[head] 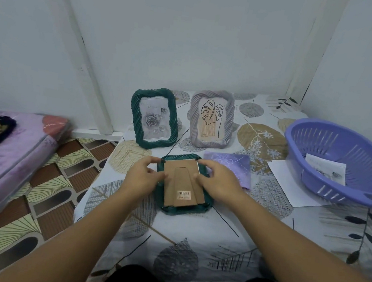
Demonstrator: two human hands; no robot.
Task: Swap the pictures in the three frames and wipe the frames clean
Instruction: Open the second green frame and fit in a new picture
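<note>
The front of the face-down green frame [183, 210] is hidden, its left and right sides covered by the hands. Its cardboard backing [182, 181] is touched on the left edge by the curled fingers of the left hand [141, 177] and on the right edge by the right hand [218, 182]; whether it is actually pinched cannot be told. The frame lies near the middle of the leaf-print tablecloth [192, 245], in front of an upright green frame [154, 119] and a grey frame [210, 119].

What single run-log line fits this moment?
step: backing board work | frame face-down | backing board | left hand on left edge | right hand on right edge | cloth untouched
</note>
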